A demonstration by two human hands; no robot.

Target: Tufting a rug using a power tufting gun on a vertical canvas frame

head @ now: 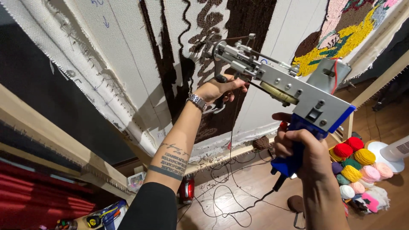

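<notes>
- Left hand (221, 88): grips the front handle of the tufting gun (281, 87), at the stretched backing cloth (123, 55).
- Brown tufted areas (247, 25): filled; wide white stretches remain bare.
- Right hand (304, 151): clenched on the blue grip.
- Yarn balls (355, 164): on the floor.

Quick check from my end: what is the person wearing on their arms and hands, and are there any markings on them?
Both hands are bare, no gloves. The left hand has a silver metal link watch at the wrist. The left forearm carries tattoos: several lines of dark script and a solid dark band below them. A black sleeve is pushed up near the elbow. The right hand and wrist show no watch, sleeve or markings.
</notes>
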